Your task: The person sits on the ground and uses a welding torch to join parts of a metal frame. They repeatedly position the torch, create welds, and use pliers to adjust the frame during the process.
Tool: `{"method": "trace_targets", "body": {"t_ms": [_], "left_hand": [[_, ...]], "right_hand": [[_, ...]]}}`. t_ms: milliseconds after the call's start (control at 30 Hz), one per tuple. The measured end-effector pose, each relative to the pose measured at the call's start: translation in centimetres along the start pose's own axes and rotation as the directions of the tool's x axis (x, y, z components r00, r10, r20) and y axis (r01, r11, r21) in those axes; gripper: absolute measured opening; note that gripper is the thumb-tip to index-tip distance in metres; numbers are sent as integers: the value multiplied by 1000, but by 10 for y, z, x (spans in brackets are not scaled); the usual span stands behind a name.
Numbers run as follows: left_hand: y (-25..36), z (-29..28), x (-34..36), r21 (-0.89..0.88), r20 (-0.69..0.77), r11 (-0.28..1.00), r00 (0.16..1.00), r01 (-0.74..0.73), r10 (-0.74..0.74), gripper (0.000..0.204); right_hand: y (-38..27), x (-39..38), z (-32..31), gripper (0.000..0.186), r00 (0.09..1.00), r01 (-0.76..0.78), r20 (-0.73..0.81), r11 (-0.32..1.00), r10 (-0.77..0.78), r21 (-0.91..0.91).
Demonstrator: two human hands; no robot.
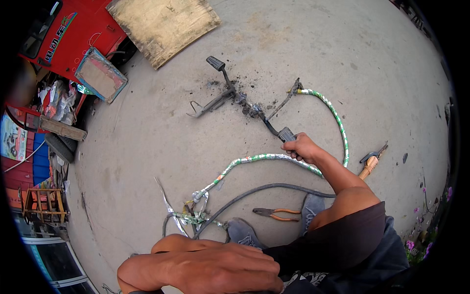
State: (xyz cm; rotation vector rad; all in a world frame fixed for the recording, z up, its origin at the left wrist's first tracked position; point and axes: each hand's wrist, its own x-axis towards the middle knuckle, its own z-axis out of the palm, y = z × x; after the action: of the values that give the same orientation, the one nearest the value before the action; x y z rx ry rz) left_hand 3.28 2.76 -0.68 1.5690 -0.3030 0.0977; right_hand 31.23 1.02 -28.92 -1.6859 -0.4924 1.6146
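My right hand (302, 148) is closed around the rubber foot peg (286, 134) at the near end of a dark metal footrest bar, which looks like a motorcycle part. The bar (267, 126) lies on the concrete, with another rubber peg (215, 62) at its far end and a stand-like leg (214, 104) branching left. Against its middle rests a thin rod (281, 107), joined to a dark clamp (296, 87) on a foil-wrapped cable (338, 117). Low in the view, my left hand (225, 268) lies flat near my legs, fingers stretched out, holding nothing visible.
Orange-handled pliers (276, 214) lie between my shoes. A black cable (264, 187) and torn foil strips (196, 215) are close by. A tan-handled clamp tool (370, 165) lies right. Dark debris surrounds the bar. A wooden board (164, 29) and red vehicle (78, 34) stand far left.
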Motion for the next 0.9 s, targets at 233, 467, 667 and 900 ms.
{"method": "trace_targets", "body": {"t_ms": [233, 467, 667, 900], "left_hand": [[4, -2, 2, 3, 18, 1000, 999, 29, -29, 28], [-3, 4, 1, 36, -30, 999, 999, -10, 11, 23], [3, 8, 5, 68, -37, 993, 995, 96, -94, 20], [2, 3, 9, 116, -34, 970, 977, 215, -212, 23]], "right_hand": [[1, 1, 0, 22, 1000, -2, -6, 1000, 2, -5], [2, 2, 0, 22, 1000, 0, 11, 1000, 0, 13], [0, -2, 1, 27, 1000, 19, 4, 1000, -19, -7], [33, -27, -22, 45, 990, 82, -118, 995, -75, 50]]}}
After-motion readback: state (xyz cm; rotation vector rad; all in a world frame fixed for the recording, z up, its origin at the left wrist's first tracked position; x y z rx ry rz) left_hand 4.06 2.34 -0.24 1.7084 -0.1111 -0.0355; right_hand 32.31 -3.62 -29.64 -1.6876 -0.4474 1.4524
